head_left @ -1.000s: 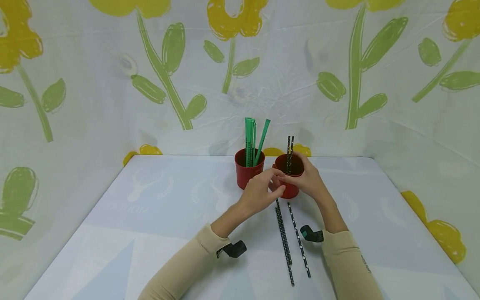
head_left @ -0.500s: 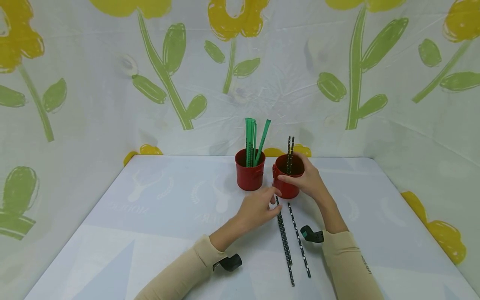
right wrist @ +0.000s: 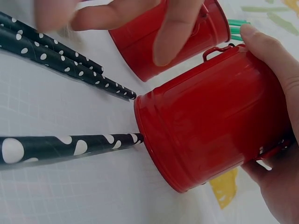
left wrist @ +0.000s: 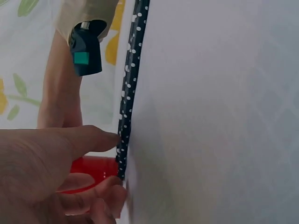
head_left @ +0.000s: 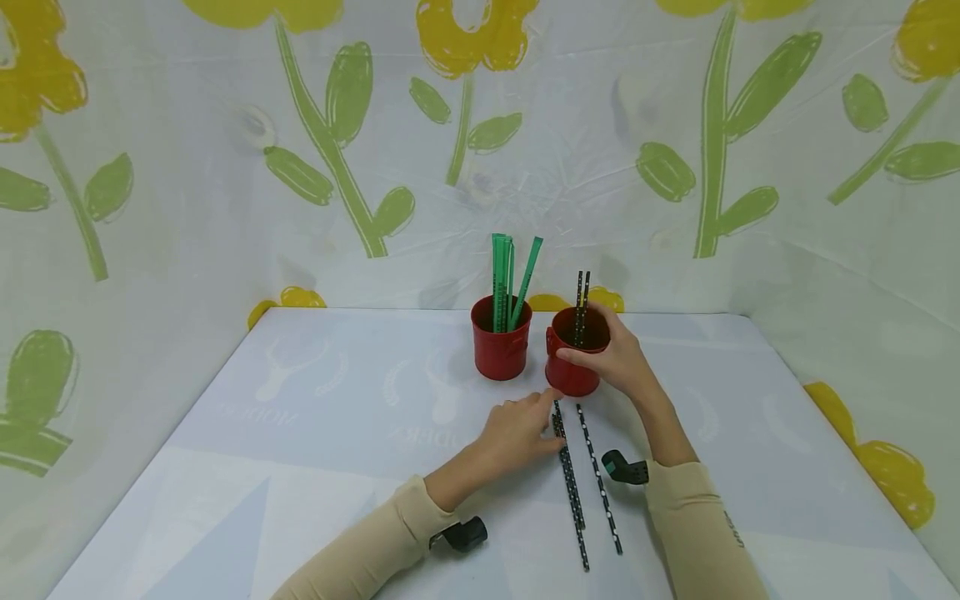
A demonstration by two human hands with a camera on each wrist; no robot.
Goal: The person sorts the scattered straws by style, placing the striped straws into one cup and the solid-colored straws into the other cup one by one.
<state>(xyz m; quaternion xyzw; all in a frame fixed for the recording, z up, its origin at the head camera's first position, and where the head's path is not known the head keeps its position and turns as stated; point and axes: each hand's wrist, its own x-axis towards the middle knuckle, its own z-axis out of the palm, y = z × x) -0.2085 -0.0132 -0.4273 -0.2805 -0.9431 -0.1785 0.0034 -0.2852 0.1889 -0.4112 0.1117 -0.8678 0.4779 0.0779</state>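
Note:
My right hand holds a small red bucket by its rim, thumb on the near side and fingers round the far right. Two black straws with light dots stand upright inside it. Closer to me on the table, a close group of black dotted straws lies lengthwise, with a single dotted straw to its right. At the group's far end is my left hand, thumb and fingers spread apart. In the left wrist view its thumb tip is right at a dotted straw.
To the left of the held bucket stands a second red bucket containing several green strips. A white curtain with printed flowers hangs behind the table. Each wrist carries a small black camera.
My left hand has moved from in front of the right bucket down toward me, to the far end of the grouped straws. My right hand keeps its hold on the bucket.

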